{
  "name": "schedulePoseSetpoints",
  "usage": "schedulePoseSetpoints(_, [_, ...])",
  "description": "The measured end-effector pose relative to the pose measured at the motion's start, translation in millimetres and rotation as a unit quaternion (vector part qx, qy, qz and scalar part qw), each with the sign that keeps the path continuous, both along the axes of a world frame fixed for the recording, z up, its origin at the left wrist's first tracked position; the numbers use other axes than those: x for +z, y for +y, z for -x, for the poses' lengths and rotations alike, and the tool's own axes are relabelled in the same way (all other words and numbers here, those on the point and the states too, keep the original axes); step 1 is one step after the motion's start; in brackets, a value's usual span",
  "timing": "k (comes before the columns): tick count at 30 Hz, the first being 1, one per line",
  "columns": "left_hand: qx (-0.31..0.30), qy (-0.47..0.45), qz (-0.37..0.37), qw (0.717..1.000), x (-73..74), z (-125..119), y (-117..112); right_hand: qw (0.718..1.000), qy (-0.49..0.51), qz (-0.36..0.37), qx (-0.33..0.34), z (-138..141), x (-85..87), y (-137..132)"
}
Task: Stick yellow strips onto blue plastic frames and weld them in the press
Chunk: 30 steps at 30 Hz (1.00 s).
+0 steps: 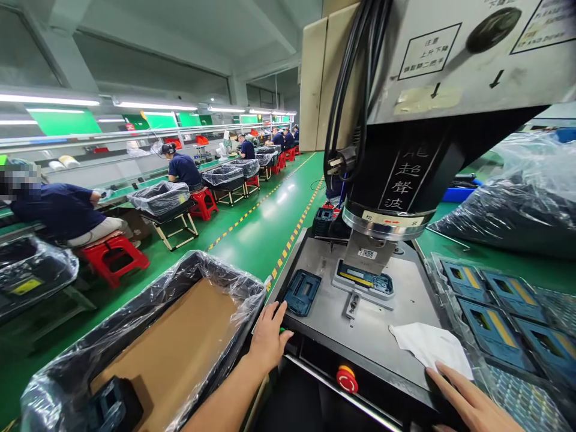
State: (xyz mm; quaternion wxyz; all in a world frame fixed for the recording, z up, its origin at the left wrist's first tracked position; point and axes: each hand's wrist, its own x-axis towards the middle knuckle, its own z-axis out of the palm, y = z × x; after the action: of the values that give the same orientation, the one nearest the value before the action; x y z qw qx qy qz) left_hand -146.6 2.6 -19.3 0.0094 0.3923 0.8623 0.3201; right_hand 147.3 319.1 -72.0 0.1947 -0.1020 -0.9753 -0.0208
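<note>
My left hand (269, 342) rests at the front left corner of the machine's metal worktable (310, 333), fingers spread, holding nothing. A bit of green, perhaps a button, shows beside its thumb. Just beyond the fingertips lies a dark blue plastic housing (302, 293). Another housing (365, 279) with a yellow strip sits in the light fixture (389, 301), under the metal press head (369, 257). At the lower right, my right hand (472, 399) has its fingers stretched out by a white cloth (432, 345); whether they touch it I cannot tell.
A red emergency stop button (347, 379) is on the front panel. Left stands a plastic-lined bin (198, 264) with cardboard and dark parts (112, 402). Clear trays of housings (490, 327) lie right. Several people (184, 168) sit along a line on red stools (204, 203).
</note>
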Motion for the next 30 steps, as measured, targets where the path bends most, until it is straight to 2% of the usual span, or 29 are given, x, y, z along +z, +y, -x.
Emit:
schedulePoseSetpoints(5, [-0.042, -0.004, 0.012, 0.999, -3.3, 9.1, -6.5, 0.996, -0.069, 0.041, -0.047, 3.2, 41.1, -29.4])
schedulePoseSetpoints(8, [-0.065, -0.010, 0.017, 0.998, -4.4, 15.5, -8.5, 0.991, -0.107, 0.057, -0.061, 4.3, 53.5, -37.4])
schedulePoseSetpoints(14, [-0.088, -0.001, 0.028, 0.996, -0.7, 19.1, -10.8, 0.987, -0.126, 0.071, -0.064, 1.6, 57.3, -40.4])
schedulePoseSetpoints(20, [-0.071, 0.024, 0.051, 0.996, 2.0, 17.3, -8.4, 0.987, -0.124, 0.068, -0.073, 3.4, 55.0, -40.8])
schedulePoseSetpoints(25, [-0.062, 0.026, 0.061, 0.996, 4.2, 16.9, -6.4, 0.984, -0.133, 0.089, -0.083, 5.2, 60.4, -42.8])
schedulePoseSetpoints(30, [-0.071, 0.026, 0.044, 0.996, -5.5, 18.1, -10.0, 0.978, -0.141, 0.120, -0.093, 3.4, 70.1, -47.9])
